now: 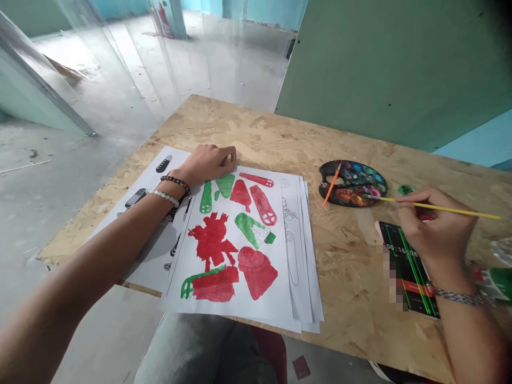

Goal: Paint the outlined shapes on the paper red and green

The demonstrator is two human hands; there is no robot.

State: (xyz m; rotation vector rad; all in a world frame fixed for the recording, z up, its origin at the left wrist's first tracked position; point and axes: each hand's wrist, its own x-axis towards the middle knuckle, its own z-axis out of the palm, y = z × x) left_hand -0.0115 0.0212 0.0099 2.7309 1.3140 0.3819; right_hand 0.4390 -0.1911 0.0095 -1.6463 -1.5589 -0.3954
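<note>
The right hand (pixel 436 229) pinches a yellow paintbrush (pixel 448 209) between its fingers, the tip reaching a paint palette (pixel 332 173) beyond them, while the left hand (pixel 206 164) rests its curled fingers on a sheet of paper (pixel 264 304) with red and green shapes.

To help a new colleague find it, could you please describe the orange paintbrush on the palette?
On the chipboard table, right of the stack of papers, lies a round paint palette. The orange-handled paintbrush rests across its left edge, unlike the yellow-handled brush held in the right hand.

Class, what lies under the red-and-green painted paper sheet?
White paper sheets with black outline drawings stick out beside the red-and-green painted sheet; whatever lies beneath its middle is covered.
</note>
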